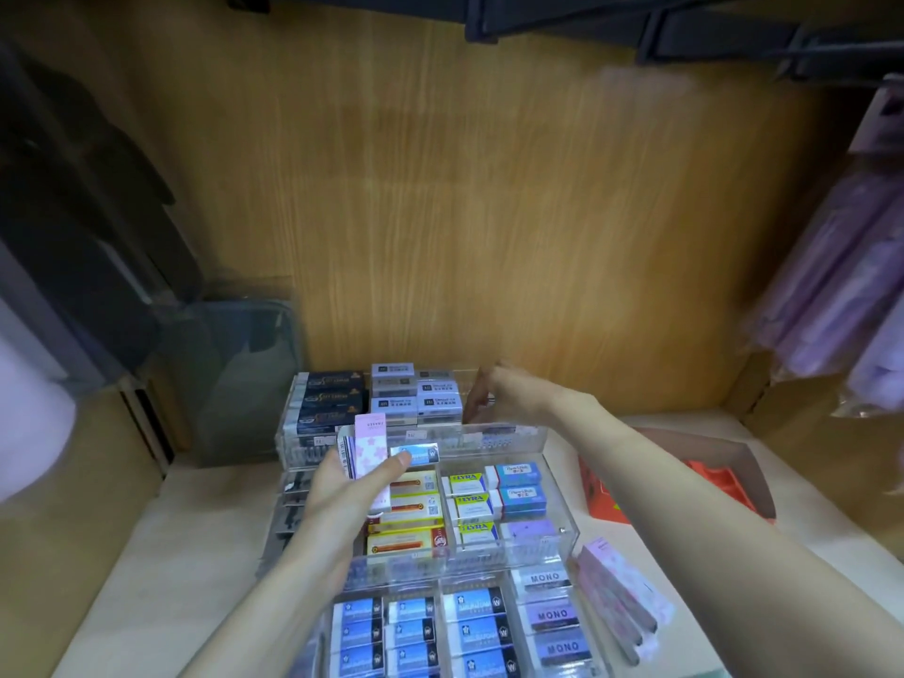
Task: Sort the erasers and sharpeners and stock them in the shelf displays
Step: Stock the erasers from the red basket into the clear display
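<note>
- Pink erasers (370, 447) stand upright in your left hand (342, 499), fingers clamped round them, thumb pinning a blue eraser (415, 454) too: likely stock held ready over the clear display's (567, 526) middle tier.
- Your right hand (504, 393) reaches the back tier, probably to make room; its fingers are blurred, apart or together unclear.

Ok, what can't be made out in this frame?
Head view:
- Right hand: whether its fingers hold anything; blurred, turned away.
- Pink erasers in the left hand: how many; the front one hides the rest.
- Grey boxes, back tier: print blurred.
- Blue erasers, front tier: cut off by the bottom edge.
</note>
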The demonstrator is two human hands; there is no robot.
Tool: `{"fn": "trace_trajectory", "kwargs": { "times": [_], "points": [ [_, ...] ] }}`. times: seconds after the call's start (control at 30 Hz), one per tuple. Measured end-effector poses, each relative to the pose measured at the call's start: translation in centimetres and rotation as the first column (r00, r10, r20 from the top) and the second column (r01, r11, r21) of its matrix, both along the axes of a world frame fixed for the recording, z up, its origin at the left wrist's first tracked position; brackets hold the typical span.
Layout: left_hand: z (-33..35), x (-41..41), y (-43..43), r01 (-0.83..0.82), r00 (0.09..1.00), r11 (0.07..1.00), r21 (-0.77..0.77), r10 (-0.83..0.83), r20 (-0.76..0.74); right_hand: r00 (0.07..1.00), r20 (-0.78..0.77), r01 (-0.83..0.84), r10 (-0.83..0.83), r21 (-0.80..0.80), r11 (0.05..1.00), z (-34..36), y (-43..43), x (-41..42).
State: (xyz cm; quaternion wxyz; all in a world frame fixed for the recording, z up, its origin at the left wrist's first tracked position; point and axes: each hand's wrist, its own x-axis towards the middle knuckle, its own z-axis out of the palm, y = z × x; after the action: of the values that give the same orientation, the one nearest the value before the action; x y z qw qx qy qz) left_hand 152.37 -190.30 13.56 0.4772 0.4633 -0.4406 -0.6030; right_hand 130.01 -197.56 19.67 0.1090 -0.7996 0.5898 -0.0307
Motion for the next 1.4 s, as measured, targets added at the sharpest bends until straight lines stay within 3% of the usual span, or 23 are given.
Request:
{"fn": "trace_trajectory", "kwargs": {
  "times": [0.23,0.33,0.5,0.6,0.73,0.9,1.17,1.3,1.4],
  "points": [
    [-0.4,-0.4,0.0,0.006,1.0,1.0,0.003,-0.006,-0.009,0.993,0.044,0.102,-0.112,0.181,0.978,0.1,-0.3,-0.5],
    [-0.4,-0.6,0.0,0.011,1.0,1.0,0.007,-0.011,-0.012,0.986,0.113,0.105,-0.125,0.172,0.98,0.2,0.1,-1.6],
    [-0.1,-1.3,0.1,0.009,1.0,0.999,0.045,-0.009,-0.009,0.849,0.521,0.131,-0.087,-0.049,0.99,1.2,4.3,-0.4],
    [0.6,-1.6,0.3,0.021,1.0,1.0,0.007,-0.021,-0.023,0.789,0.614,-0.002,-0.004,0.009,1.0,0.7,8.2,1.7],
    [1.2,-1.9,1.3,0.026,0.999,1.0,-0.007,-0.026,0.028,0.852,0.52,0.021,0.062,-0.152,0.988,-1.5,10.9,3.0],
    [1.5,-1.1,3.0,0.059,0.996,0.998,-0.034,-0.057,0.07,0.86,0.506,0.092,0.067,-0.282,0.955,-2.8,12.4,3.7],
    [0.5,3.5,7.8,0.018,0.997,0.998,-0.062,-0.013,0.072,0.861,0.509,0.148,-0.02,-0.212,0.966,-7.4,18.0,6.1],
    [-1.1,6.0,9.6,-0.011,0.996,1.0,-0.008,0.012,0.089,0.921,0.384,0.144,-0.072,-0.162,0.976,-9.9,19.1,8.5],
    [-1.9,7.2,10.6,-0.005,0.996,0.999,0.037,0.002,0.092,0.958,0.262,0.176,-0.116,-0.22,0.96,-10.9,18.9,10.0]
  ]
}}
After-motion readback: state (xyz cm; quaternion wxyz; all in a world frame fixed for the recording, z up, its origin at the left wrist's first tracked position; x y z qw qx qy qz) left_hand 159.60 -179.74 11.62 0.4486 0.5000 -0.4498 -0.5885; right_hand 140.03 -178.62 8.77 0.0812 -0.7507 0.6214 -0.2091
